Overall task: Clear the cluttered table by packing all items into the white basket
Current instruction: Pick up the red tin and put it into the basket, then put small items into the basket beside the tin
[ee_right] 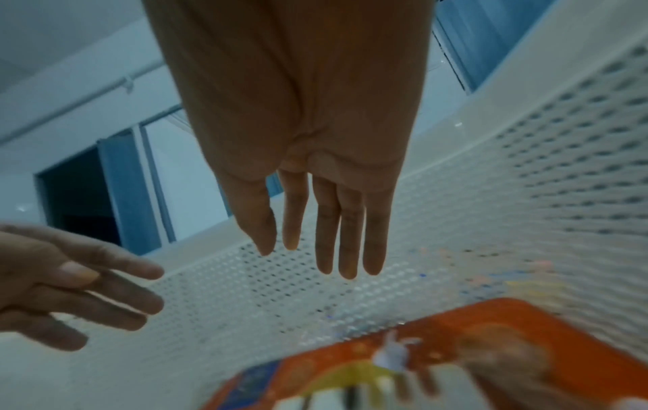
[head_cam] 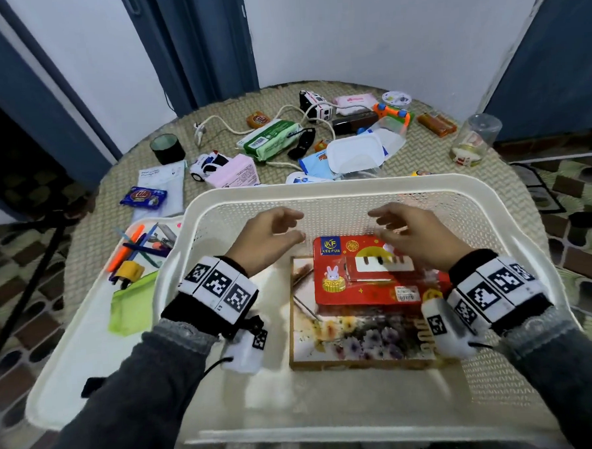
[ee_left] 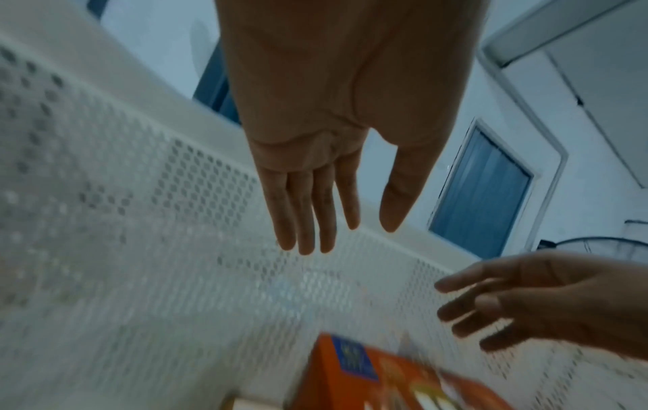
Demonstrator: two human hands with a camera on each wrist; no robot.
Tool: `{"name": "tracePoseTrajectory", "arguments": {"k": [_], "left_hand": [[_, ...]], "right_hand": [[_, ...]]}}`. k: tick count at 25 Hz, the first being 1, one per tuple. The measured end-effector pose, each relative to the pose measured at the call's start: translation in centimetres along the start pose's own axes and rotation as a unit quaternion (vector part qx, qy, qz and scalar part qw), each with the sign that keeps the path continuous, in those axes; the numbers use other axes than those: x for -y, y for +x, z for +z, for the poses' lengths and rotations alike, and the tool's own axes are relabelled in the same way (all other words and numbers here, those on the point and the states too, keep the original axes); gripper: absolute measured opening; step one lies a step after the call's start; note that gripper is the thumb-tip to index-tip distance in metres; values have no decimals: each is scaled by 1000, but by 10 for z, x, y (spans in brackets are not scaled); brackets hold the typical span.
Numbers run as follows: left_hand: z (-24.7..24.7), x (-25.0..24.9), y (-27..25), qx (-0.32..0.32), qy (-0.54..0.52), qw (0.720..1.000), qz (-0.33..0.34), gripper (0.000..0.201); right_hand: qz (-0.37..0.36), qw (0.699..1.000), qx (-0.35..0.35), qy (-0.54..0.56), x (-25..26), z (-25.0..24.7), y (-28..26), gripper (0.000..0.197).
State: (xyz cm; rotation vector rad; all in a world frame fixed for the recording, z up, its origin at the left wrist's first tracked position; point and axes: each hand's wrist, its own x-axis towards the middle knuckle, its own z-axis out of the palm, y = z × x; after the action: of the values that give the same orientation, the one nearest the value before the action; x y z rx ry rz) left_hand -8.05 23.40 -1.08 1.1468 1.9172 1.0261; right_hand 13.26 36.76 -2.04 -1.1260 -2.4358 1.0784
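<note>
- Red package (head_cam: pixel 369 272), centre of the head view, inside white basket (head_cam: pixel 354 190): blue corner label reads "KEEFUN".
- Remaining print on table items, upper frame: illegible.

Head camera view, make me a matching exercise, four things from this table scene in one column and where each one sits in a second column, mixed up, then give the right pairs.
Things:
1. red box
2. green tissue pack
3. dark cup
4. clear jar

Places:
A. far left of the table
B. inside the white basket, on a flower-printed box
C. right edge of the table
D. middle of the clutter beyond the basket

Pairs: 1-B, 2-D, 3-A, 4-C
</note>
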Motion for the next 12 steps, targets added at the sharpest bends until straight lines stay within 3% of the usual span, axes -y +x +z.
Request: {"name": "tracePoseTrajectory", "arguments": {"k": [6,12], "left_hand": [[-86,-39,-52,-82,56,993,58,21],[-158,-20,-140,-205,17,977,62,20]], "right_hand": [[-110,990,62,62,84,26,3,27],[-194,967,94,136,180,77,-11,26]]}}
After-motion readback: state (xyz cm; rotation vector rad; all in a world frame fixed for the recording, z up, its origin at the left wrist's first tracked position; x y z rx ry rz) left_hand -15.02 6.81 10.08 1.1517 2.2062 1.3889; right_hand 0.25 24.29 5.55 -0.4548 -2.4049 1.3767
